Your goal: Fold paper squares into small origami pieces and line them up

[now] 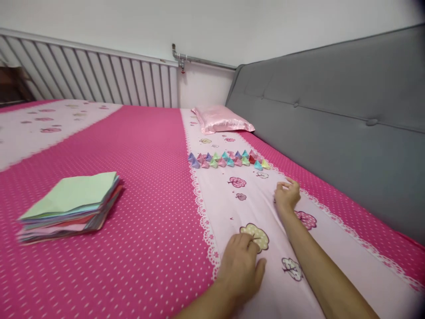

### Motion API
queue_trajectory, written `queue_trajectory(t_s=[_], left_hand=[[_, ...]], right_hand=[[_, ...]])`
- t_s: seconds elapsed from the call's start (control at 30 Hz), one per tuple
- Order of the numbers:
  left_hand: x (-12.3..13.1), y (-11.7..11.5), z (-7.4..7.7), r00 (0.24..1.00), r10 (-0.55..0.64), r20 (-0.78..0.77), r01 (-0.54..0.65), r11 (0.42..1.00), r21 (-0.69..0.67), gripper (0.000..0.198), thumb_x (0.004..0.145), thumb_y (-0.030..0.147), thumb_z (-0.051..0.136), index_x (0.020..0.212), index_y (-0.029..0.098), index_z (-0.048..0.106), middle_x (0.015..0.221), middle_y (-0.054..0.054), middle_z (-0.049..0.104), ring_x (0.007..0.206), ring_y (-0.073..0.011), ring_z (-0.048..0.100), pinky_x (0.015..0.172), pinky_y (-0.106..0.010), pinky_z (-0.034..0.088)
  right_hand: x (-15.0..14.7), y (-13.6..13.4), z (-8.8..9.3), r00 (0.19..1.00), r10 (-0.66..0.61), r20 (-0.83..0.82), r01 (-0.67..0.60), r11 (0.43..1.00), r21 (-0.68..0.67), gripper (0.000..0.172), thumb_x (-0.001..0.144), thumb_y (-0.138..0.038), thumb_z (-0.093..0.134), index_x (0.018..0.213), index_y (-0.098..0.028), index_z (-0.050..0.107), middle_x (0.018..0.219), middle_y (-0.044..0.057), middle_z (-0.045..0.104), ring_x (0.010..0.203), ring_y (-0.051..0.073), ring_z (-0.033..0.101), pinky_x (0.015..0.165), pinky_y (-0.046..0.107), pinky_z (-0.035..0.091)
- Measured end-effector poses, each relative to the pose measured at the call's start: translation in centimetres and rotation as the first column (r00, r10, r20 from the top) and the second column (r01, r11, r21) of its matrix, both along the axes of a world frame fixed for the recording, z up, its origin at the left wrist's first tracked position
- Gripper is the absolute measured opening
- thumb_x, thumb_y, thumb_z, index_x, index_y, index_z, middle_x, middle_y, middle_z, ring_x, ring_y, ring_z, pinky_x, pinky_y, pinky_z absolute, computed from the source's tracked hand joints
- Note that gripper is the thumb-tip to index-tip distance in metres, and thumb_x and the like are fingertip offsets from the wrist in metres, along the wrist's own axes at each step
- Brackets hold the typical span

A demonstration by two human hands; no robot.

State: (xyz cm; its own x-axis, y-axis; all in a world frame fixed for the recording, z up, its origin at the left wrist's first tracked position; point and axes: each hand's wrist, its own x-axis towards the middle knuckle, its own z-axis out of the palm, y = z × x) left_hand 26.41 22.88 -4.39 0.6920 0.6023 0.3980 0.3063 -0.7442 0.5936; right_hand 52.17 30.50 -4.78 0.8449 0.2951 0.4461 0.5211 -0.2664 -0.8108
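Note:
My left hand [241, 266] rests palm down on the pale pink strip of the bedspread, near a printed yellow tree. Its fingers are lightly bent, its thumb stands apart, and nothing shows in it. Farther forward and to the right, my right hand [288, 194] is loosely curled with some fingers apart, and no object is visible in it. Just beyond it, several small folded paper boats [230, 162] in purple, pink, green, blue, red and yellow stand close together in two rows across the strip.
A stack of coloured paper sheets [71, 195], green on top, lies at the left on the dotted pink bedspread [149, 208]. A shiny pink pillow [223, 118] lies beyond the boats. A grey padded headboard [332, 93] borders the right; a radiator [99, 73] lines the far wall.

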Motion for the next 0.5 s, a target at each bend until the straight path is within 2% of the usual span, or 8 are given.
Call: queue_trajectory(t_s=[0.03,0.13,0.27,0.37,0.43,0.5], left_hand=[[-0.1,0.0,0.2,0.999,0.009,0.053,-0.010,1.000,0.025,0.014,0.076,0.022,0.054,0.088,0.017,0.059,0.098,-0.009,0.058,0.093,-0.0217,0.054,0.082,-0.038,0.047],[-0.7,0.3,1.6,0.985,0.025,0.170,-0.046,0.991,0.123,0.015,0.079,0.025,0.051,0.089,0.017,0.060,0.100,-0.008,0.060,0.093,-0.0199,0.055,0.082,-0.036,0.047],[-3.5,2.1,5.7,0.978,0.147,0.147,-0.166,0.978,0.125,0.018,0.079,0.029,0.052,0.088,0.017,0.062,0.106,-0.009,0.059,0.095,-0.0210,0.056,0.083,-0.038,0.046],[-7.2,4.5,8.9,0.957,0.272,0.101,-0.281,0.955,0.096,0.021,0.079,0.029,0.052,0.092,0.016,0.062,0.108,-0.010,0.057,0.096,-0.0202,0.057,0.085,-0.036,0.046],[-10.3,6.5,10.5,0.917,0.389,0.084,-0.397,0.912,0.108,0.023,0.079,0.029,0.052,0.094,0.014,0.062,0.107,-0.010,0.057,0.097,-0.0205,0.056,0.086,-0.036,0.045],[-13.9,8.5,11.4,0.861,0.505,0.067,-0.509,0.851,0.127,0.024,0.079,0.028,0.052,0.095,0.013,0.062,0.102,-0.010,0.059,0.096,-0.0205,0.056,0.087,-0.035,0.044]], right_hand=[[-1.0,-0.5,0.7,1.000,0.000,-0.011,0.001,0.999,0.053,0.042,0.070,-0.027,0.050,0.111,-0.017,0.046,0.086,0.005,0.065,0.054,0.014,0.059,0.059,0.029,0.046],[-4.9,-1.2,3.3,0.988,0.153,-0.029,-0.146,0.974,0.174,0.044,0.067,-0.029,0.057,0.109,-0.017,0.047,0.083,0.004,0.063,0.048,0.012,0.057,0.050,0.025,0.044],[-11.6,-0.8,7.1,0.912,0.409,-0.034,-0.388,0.885,0.257,0.044,0.066,-0.031,0.061,0.106,-0.017,0.049,0.080,0.003,0.062,0.046,0.010,0.054,0.044,0.022,0.040],[-17.0,-0.2,9.6,0.817,0.570,-0.089,-0.525,0.797,0.298,0.043,0.065,-0.032,0.063,0.103,-0.017,0.049,0.079,0.001,0.061,0.045,0.008,0.053,0.042,0.021,0.039],[-20.6,0.4,11.0,0.747,0.654,-0.116,-0.596,0.737,0.318,0.041,0.065,-0.033,0.064,0.101,-0.017,0.049,0.079,0.000,0.061,0.047,0.008,0.053,0.044,0.021,0.041],[-23.9,1.0,11.9,0.686,0.713,-0.147,-0.645,0.688,0.333,0.041,0.066,-0.033,0.064,0.101,-0.017,0.050,0.080,0.000,0.061,0.048,0.007,0.052,0.044,0.020,0.042]])
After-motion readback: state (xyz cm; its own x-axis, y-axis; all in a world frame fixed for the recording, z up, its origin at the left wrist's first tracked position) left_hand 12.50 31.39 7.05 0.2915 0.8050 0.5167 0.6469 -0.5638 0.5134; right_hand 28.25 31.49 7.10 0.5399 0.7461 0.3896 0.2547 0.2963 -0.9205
